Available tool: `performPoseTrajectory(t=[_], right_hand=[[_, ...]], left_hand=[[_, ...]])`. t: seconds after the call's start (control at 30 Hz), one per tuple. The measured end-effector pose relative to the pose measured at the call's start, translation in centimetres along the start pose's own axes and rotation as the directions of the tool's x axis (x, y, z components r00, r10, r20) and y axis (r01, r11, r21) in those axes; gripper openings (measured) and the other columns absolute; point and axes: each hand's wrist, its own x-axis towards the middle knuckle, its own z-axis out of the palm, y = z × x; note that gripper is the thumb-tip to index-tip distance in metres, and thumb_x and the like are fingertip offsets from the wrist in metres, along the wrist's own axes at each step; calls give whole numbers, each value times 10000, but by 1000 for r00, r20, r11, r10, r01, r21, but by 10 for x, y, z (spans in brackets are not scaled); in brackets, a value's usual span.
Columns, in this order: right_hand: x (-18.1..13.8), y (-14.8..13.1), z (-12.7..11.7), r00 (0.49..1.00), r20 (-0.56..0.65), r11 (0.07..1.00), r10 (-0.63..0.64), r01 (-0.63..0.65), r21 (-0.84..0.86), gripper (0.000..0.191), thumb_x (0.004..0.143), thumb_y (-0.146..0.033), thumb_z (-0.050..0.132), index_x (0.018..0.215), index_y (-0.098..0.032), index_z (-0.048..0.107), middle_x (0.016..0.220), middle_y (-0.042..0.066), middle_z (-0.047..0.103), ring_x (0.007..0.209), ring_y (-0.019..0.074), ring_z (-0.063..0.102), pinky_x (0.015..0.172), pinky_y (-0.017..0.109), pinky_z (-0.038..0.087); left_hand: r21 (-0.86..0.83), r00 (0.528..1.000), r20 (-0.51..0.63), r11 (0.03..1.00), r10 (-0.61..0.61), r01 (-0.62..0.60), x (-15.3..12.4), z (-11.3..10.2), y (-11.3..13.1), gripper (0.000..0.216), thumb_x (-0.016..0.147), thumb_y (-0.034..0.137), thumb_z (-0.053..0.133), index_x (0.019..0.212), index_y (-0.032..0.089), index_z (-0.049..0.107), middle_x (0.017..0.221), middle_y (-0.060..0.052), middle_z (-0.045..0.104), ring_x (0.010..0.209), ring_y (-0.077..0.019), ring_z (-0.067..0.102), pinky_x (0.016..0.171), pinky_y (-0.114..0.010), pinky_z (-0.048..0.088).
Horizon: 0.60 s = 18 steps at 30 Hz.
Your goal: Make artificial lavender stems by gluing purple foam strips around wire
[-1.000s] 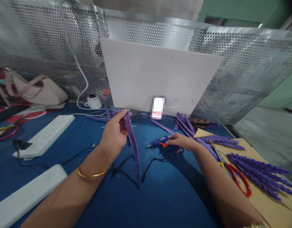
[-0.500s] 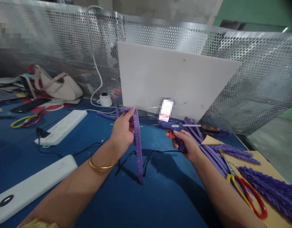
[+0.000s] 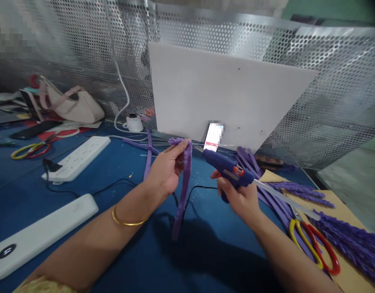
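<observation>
My left hand (image 3: 167, 167) pinches the top of a purple fringed strip (image 3: 185, 185), whose long end hangs down over the table. A short frilled piece of it sticks out left of the fingertips, and a thin wire runs from there to the right. My right hand (image 3: 240, 199) is wrapped round a blue hot glue gun (image 3: 226, 167). The gun's nozzle points up and left, close to the strip beside my left fingertips; I cannot tell whether it touches. A clear glue stick (image 3: 285, 199) juts from the gun's back.
Red-and-yellow scissors (image 3: 315, 244) lie at the right near finished purple sprigs (image 3: 343, 236) on brown paper. Purple strips (image 3: 271, 203) lie behind my right hand. At the left are a white power strip (image 3: 80, 158) and a long white device (image 3: 47, 232). A phone (image 3: 213, 136) leans on a white board (image 3: 230, 97).
The glue gun has tilted and swung so its nozzle is nearer the strip, with its back end lower and closer to me. My left hand has shifted right with the strip.
</observation>
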Motion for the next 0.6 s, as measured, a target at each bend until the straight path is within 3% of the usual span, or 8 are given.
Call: performPoseTrajectory(t=[0.1, 0.3, 0.6], right_hand=[[-4, 6, 2, 999, -5, 997, -37, 36, -74, 216, 893, -438, 629, 870, -223, 623, 714, 14, 618, 523, 131, 516, 498, 282, 424], [-5, 1, 0, 997, 26, 968, -71, 75, -238, 228, 890, -435, 613, 827, -219, 574, 717, 10, 597, 615, 154, 552, 586, 288, 429], [-3, -4, 0, 992, 35, 930, -123, 128, -344, 219, 898, -430, 576, 852, -216, 587, 725, 17, 606, 587, 151, 547, 557, 275, 393]], left_hand=[[15, 1000, 29, 1000, -13, 13, -4, 0, -2, 276, 586, 225, 912, 802, 157, 754, 706, 19, 709, 578, -52, 593, 474, -146, 417], [50, 999, 38, 999, -8, 6, -9, 1, -3, 288, 583, 252, 912, 808, 156, 759, 702, 11, 706, 584, -67, 586, 491, -171, 409], [65, 1000, 17, 998, -4, 3, -10, 2, -2, 247, 609, 237, 890, 810, 154, 775, 731, -3, 718, 601, -74, 589, 505, -178, 416]])
